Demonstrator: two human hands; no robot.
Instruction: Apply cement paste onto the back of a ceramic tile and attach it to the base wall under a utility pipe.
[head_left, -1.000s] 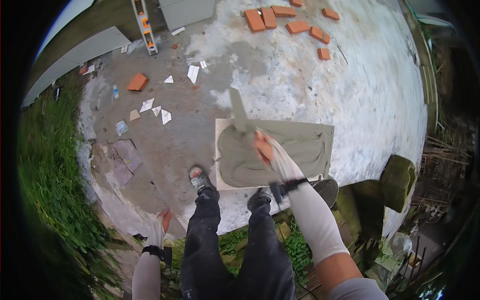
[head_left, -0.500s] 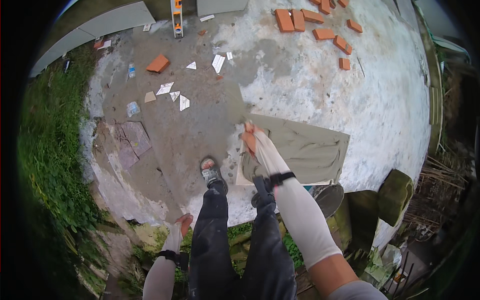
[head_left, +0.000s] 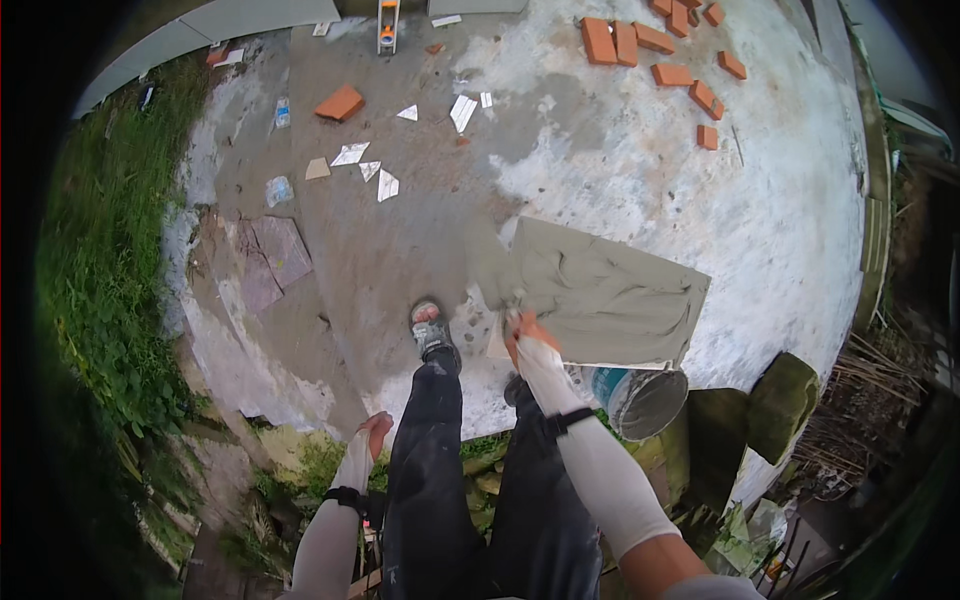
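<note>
My right hand [head_left: 527, 332] is closed round a trowel [head_left: 490, 262], whose flat grey blade is smeared by motion and blends with the ground. It is at the near left corner of a slab coated with wet grey mortar [head_left: 610, 295]; ridges and folds mark the coat. A pale strip of the slab's edge shows bare along the near side. Down beside my left knee hangs my left hand [head_left: 376, 432], its fingers loosely stretched and nothing visible in them. A bucket [head_left: 648, 400] with a blue-green side and grey-crusted mouth lies tilted against the slab's near edge.
Several red bricks [head_left: 673, 75] lie at the far right; one more brick [head_left: 340, 102] is at the far left. White tile offcuts [head_left: 388, 186], a crushed plastic bottle [head_left: 279, 191] and a spirit level [head_left: 388, 25] are on the concrete. Grass [head_left: 110, 270] borders the left, mossy stones [head_left: 787, 405] the near right.
My right hand has drawn back toward me with the trowel, from the slab's far left corner to its near left corner. More of the bucket shows. My left hand still hangs low.
</note>
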